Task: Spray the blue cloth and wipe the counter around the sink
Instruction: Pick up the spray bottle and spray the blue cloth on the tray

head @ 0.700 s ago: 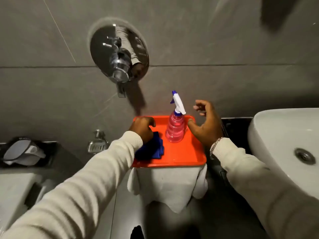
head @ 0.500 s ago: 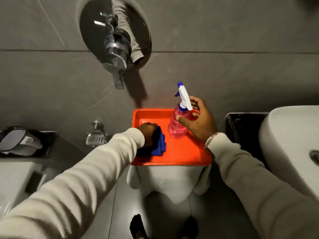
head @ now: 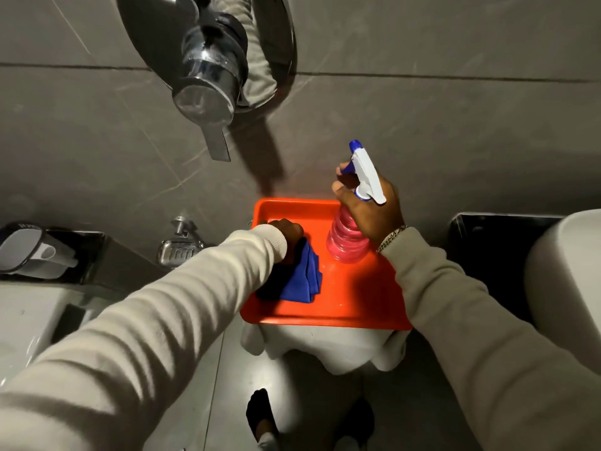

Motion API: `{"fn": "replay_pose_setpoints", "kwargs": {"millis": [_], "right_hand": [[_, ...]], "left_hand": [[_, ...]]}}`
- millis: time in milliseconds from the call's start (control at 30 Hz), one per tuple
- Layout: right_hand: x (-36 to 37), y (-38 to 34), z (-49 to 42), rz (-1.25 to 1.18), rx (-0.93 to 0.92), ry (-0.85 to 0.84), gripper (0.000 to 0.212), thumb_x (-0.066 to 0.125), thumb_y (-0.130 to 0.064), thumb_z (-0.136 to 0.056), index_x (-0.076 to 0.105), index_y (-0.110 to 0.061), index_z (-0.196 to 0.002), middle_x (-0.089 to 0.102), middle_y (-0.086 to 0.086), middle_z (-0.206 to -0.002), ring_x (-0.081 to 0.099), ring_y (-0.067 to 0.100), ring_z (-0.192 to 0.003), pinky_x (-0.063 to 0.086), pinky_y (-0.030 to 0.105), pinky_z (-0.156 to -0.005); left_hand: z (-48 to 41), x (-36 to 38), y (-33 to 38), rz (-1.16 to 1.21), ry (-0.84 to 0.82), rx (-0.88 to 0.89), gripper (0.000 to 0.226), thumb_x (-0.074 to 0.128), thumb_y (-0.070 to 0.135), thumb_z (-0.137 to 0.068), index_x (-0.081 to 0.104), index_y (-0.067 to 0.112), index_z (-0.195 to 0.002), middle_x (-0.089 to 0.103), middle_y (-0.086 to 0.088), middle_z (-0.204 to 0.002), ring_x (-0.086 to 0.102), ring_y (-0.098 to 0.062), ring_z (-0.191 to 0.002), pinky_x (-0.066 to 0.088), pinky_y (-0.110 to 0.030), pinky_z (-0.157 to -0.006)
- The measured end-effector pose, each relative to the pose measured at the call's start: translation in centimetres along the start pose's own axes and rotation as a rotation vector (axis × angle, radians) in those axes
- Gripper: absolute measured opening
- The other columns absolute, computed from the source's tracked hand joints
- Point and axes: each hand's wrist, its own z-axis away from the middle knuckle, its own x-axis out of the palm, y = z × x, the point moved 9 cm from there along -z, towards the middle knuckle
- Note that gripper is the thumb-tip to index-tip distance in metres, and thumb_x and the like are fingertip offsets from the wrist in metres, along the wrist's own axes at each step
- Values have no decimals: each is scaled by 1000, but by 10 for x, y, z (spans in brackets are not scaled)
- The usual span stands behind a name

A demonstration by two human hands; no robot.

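A folded blue cloth (head: 304,281) lies on the left part of an orange tray (head: 354,307). My left hand (head: 287,232) rests on its far end, fingers closed on the fabric. A pink spray bottle (head: 346,244) with a white and blue trigger head (head: 366,172) stands at the tray's right side. My right hand (head: 367,209) is wrapped around its neck, a finger near the trigger. The white sink (head: 566,281) is at the right edge, beside a dark counter (head: 481,242).
The tray sits on a stand draped in white cloth (head: 328,348). A chrome tap handle (head: 208,79) juts from the grey tiled wall above. A metal soap dish (head: 179,249) and a white fixture (head: 26,314) are at the left. My feet (head: 260,415) show below.
My right hand has closed around the spray bottle's neck, after reaching in beside it. My left hand stays on the blue cloth. The view has moved closer to the wall.
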Motion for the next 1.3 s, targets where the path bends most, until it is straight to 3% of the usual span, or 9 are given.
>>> {"fn": "replay_pose_setpoints", "kwargs": {"millis": [200, 300, 400, 600, 700, 800, 867, 933, 1300], "right_hand": [[9, -20, 2, 1, -8, -27, 37, 65, -16, -69, 64, -29, -105, 73, 0, -102, 69, 17, -85, 54, 49, -87], [9, -52, 5, 11, -79, -139, 47, 63, -4, -67, 64, -25, -109, 72, 6, -106, 65, 26, -78, 55, 49, -84], [4, -98, 14, -17, -151, -349, 60, 60, 7, -67, 62, -26, -118, 72, 8, -105, 67, 5, -81, 56, 35, -79], [-12, -131, 48, 352, -196, -718, 73, 63, 16, -70, 52, -24, -130, 65, -20, -62, 50, -11, -52, 40, 0, -60], [-20, -115, 66, 537, -170, -769, 63, 71, 7, -74, 54, -15, -131, 56, -49, -64, 52, -27, -62, 33, -8, -63], [-18, -102, 83, 697, -138, -844, 59, 74, -24, -81, 51, -22, -135, 57, -31, -115, 49, -21, -84, 26, -11, -76], [-15, -96, 90, 758, -156, -874, 60, 72, -36, -81, 51, -24, -135, 54, -24, -120, 47, -18, -91, 25, -9, -83], [-11, -94, 93, 774, -162, -875, 61, 72, -43, -79, 52, -27, -134, 58, -11, -131, 54, 3, -115, 35, 12, -101], [-15, -112, 102, 910, -409, -711, 53, 76, -39, -71, 60, -35, -121, 58, 6, -66, 55, 27, -68, 40, 27, -63]], "left_hand": [[18, -19, -1, 180, 9, -9, 38, 72, 35, -70, 70, 8, -96, 67, -12, -82, 66, -28, -83, 46, -27, -65], [35, -26, -12, 469, 6, 6, 29, 71, 25, -74, 71, 4, -94, 71, -14, -92, 67, -31, -91, 55, -36, -80], [62, -34, -13, 999, 7, 83, 26, 62, -3, -81, 63, -3, -107, 67, -15, -105, 62, -29, -98, 47, -42, -101], [102, -39, -15, 1739, 144, 218, 37, 61, -3, -76, 58, 5, -112, 67, -11, -101, 62, -25, -94, 48, -37, -93], [112, -34, -14, 1800, 244, 233, 41, 62, -1, -82, 54, 1, -122, 62, -17, -114, 59, -30, -104, 43, -45, -102], [117, -31, -7, 1897, 282, 248, 21, 57, 3, -87, 65, 5, -107, 73, -9, -98, 68, -23, -89, 54, -35, -89], [117, -29, -1, 1959, 290, 235, 21, 56, 8, -88, 65, 5, -107, 71, -12, -100, 67, -25, -89, 53, -34, -89], [117, -27, 5, 1972, 305, 209, 21, 55, 9, -89, 64, 4, -107, 67, -16, -103, 65, -27, -90, 51, -36, -92], [118, -24, 15, 2013, 315, 243, 15, 57, 9, -87, 72, 12, -91, 77, -2, -86, 71, -20, -83, 55, -33, -86]]}}
